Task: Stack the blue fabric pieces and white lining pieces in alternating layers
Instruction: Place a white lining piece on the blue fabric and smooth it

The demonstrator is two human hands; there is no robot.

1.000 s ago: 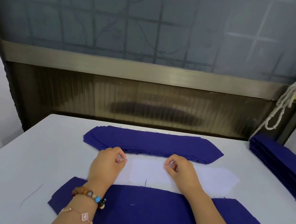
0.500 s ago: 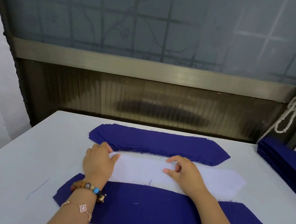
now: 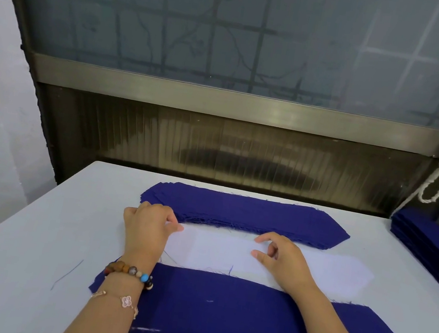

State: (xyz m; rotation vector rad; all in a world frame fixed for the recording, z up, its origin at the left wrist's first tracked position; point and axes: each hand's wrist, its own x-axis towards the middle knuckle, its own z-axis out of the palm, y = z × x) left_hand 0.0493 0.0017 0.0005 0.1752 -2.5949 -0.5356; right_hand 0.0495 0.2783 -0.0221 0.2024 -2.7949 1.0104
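Midway across the table (image 3: 29, 237), between the far blue stack (image 3: 248, 211) and the near blue stack (image 3: 218, 310), lies the white lining (image 3: 222, 250). The left hand (image 3: 148, 230) pinches its left end. The right hand (image 3: 284, 260) rests on it, thumb and forefinger narrowly parted, hold unclear. Thin sheets cling, so two may lift together and break the alternation, or one may land skewed

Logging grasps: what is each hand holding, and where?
Left hand pinches the white lining piece near its left end; right hand touches its middle, grip unclear.
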